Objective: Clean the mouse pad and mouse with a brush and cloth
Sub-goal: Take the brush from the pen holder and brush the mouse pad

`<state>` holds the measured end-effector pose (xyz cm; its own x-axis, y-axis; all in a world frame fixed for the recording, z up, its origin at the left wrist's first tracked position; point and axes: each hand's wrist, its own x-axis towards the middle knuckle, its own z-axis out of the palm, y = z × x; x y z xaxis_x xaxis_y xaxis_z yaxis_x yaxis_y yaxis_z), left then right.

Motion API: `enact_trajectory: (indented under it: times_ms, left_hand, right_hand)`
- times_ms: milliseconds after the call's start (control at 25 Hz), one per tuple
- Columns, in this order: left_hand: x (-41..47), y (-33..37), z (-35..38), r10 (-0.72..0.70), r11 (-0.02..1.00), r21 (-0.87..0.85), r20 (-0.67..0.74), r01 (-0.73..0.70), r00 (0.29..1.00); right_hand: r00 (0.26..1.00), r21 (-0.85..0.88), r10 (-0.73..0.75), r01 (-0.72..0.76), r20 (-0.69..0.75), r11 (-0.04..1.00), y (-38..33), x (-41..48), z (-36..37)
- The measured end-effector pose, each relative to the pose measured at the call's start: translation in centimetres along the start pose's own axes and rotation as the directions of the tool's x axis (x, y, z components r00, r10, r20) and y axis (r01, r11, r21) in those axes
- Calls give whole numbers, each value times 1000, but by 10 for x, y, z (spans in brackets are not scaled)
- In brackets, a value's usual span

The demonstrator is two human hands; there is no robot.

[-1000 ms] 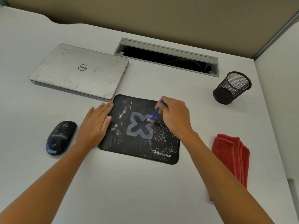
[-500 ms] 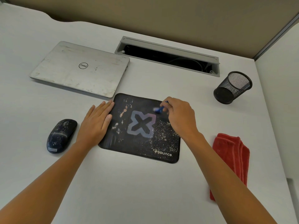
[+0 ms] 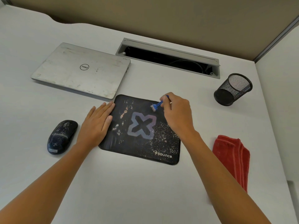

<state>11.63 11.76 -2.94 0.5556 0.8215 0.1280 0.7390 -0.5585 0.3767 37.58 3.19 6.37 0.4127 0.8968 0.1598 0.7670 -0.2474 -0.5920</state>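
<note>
Cable trough (image 3: 168, 49) seemingly holds cables (dim interior). Right hand (image 3: 178, 115) pinches brush (image 3: 157, 105), now shifted from centre to far edge of mouse pad (image 3: 129, 143); left hand (image 3: 97, 123) lies flat on it.

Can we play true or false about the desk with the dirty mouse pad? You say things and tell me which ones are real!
1. The right hand grips a blue brush above the mouse pad. True.
2. The left hand holds the mouse. False: the left hand lies flat on the pad's left edge, and the mouse sits apart, untouched.
3. The Dell laptop is open. False: its lid is closed.
4. A folded red cloth lies to the right of the pad. True.
</note>
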Motion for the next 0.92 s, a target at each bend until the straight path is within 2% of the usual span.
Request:
enact_trajectory:
  times_ms: [80,160,240,320,360,400,480,520,560,600,680,720,800,920]
  left_hand:
    - [0,0,0,2,1000,-6,1,-2,1000]
    - [0,0,-1,3,1000,-9,0,-3,1000]
    - [0,1,0,3,1000,-5,-1,-3,1000]
    - [0,0,0,0,1000,-3,-1,0,1000]
    - [0,0,0,0,1000,-4,-1,0,1000]
    - [0,0,0,1,1000,-6,-1,-1,1000]
    - [0,0,-1,2,1000,-10,-1,-2,1000]
    - [0,0,-1,3,1000,-12,0,-3,1000]
    - [0,0,-1,1,1000,-16,2,-1,1000]
    - [0,1,-1,-2,1000,-19,3,2,1000]
    - [-1,1,-1,-5,1000,-22,3,5,1000]
    - [-1,2,-1,-6,1000,-23,1,6,1000]
    - [0,3,-2,-3,1000,-29,0,3,1000]
    - [-1,2,-2,-6,999,-32,8,6,1000]
  right_hand:
    - [1000,-3,-13,13,23,1000,-7,2,6]
    - [1000,-116,21,-22,-12,993,-4,5,7]
    - [978,-289,149,-187,-150,939,6,7,-3]
    - [923,-337,230,-332,-309,881,13,7,-14]
    - [915,-296,224,-328,-335,897,13,7,-15]
    - [932,-209,193,-264,-306,942,10,8,-15]
    - [984,45,102,-96,-147,994,-1,6,-10]
    - [994,113,81,-72,-72,991,-3,5,-8]
    - [996,90,86,-82,-35,992,-1,6,-6]
    - [991,-22,117,-119,-64,993,6,8,-7]
    - [947,-298,213,-281,-240,912,19,13,-16]
    - [919,-330,239,-342,-314,880,23,14,-21]
    - [925,-213,197,-275,-324,938,23,16,-24]
    - [994,19,29,-27,-104,999,-2,19,-10]
